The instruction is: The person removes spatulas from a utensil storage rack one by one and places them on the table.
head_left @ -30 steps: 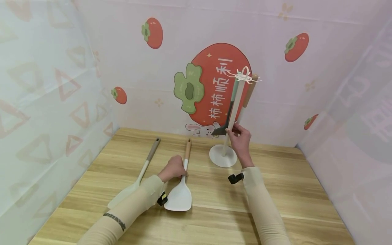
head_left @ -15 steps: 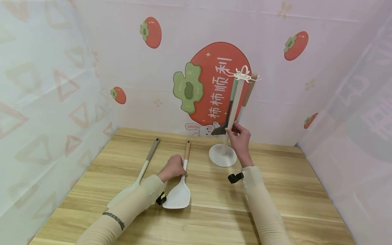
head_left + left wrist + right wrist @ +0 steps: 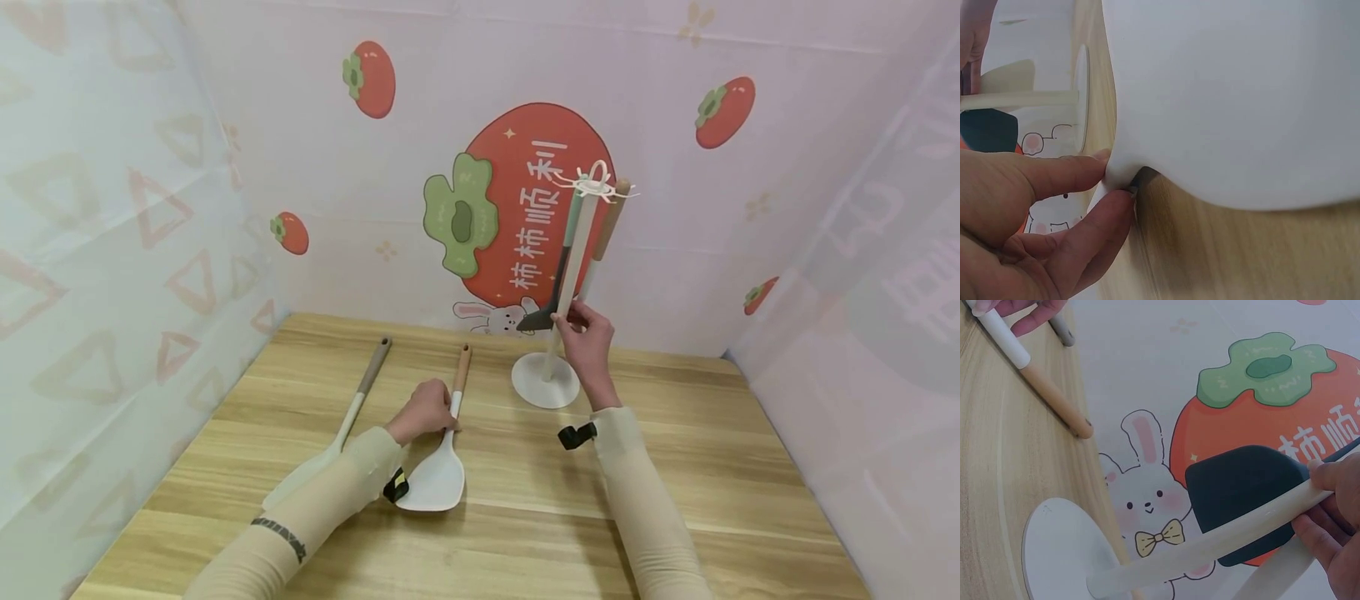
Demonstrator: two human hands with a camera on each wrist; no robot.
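My left hand pinches the neck of a white spatula with a wooden handle, lying on the table. In the left wrist view, thumb and fingers meet at the narrow part beside its broad blade. My right hand holds the pole of a white utensil stand between thumb and fingers, above its round base. From the hook ring hang a dark utensil with a mint handle and a wooden-handled utensil; the latter's lower part is mostly hidden in the head view.
Left of the spatula lies another utensil with a grey handle; my left forearm partly covers its pale head. The wooden table meets a patterned back wall close behind the stand. Side walls stand left and right.
The spatula has turned slightly: its blade sits a little further left, its handle end a little further right. My right hand and the stand stay in place.
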